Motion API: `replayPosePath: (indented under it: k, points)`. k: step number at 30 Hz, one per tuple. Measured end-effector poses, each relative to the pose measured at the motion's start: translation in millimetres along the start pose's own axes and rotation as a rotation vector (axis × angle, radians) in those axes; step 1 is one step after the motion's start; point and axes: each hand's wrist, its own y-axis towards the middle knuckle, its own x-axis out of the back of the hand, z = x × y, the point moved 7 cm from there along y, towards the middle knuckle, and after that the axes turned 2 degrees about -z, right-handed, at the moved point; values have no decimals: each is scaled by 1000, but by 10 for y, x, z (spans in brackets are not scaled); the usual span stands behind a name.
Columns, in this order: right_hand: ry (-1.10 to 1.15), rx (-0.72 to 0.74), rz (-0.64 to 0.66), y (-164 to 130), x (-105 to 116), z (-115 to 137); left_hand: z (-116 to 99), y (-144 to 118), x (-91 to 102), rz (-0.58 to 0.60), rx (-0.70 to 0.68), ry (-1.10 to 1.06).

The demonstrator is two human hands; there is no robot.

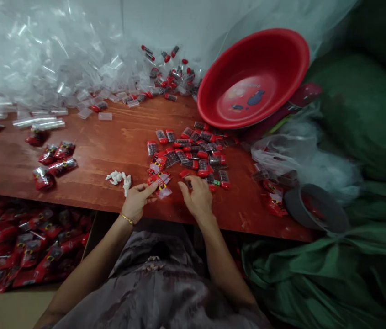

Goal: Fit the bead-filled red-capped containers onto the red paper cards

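Packaging [164,182], red with yellow and clear parts, is pinched between the thumb and fingers of the left hand [138,200], just above the near edge of the reddish-brown table [102,148]. The right hand [198,197] is apart from the left, its thumb spread from its curved fingers at the near side of a loose pile of red-capped containers [194,148] with dark contents; whether those fingers grip one cannot be told. A gold bracelet [126,219] circles the left wrist. Another red wrapper [157,163] lies just beyond the held one, next to the pile, and crumpled white scraps [118,177] lie near the left hand. Farther left, several plump red packets [63,165] rest on the wood, while a box [18,301] below the edge holds many more. Clear tubes [52,68] are heaped along the back, with scattered red-capped ones at the heap's right end. Beyond the pile, a red basin [264,59] stands tilted; to the right are a translucent bag [302,151], a grey bowl [300,212] and green fabric [353,265].
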Motion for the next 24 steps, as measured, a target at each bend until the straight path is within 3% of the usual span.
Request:
replayPosePath:
  k: [2,4,8,11,14,19,24]
  points:
    - [-241,-31,0,59,4,-153,26,13,3,4,47,-36]
    - [-347,-26,39,75,-53,-265,59,15,-13,29,98,-61]
    - [-289,85,36,14,-123,-305,97,-5,-34,44,155,-81]
    - [-87,112,9,-90,-85,-286,85,-14,-20,23,145,-86]
    - [213,0,28,-236,-38,-295,74,-20,-16,21,128,-91]
    - [796,-286,215,-500,-13,-199,52,-61,-47,48,93,-63]
    - [961,-464,377,-571,51,-42,-3,-127,-92,59,37,-17]
